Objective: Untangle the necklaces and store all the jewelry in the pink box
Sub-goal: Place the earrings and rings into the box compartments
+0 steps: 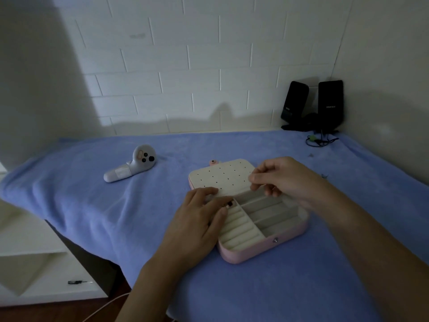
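Resting left hand (199,214) on pink box (267,248) edge, right hand (278,177) pinching above.

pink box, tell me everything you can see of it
The pink box lies open on the blue cloth, lid folded flat toward the wall. Its shell is pink with a small metal snap on the front wall; the lining looks cream and soft. The lid panel is dotted with small holes. The base has ring rolls on the left and long slots on the right. The left hand rests on its left edge; the right hand hovers above.
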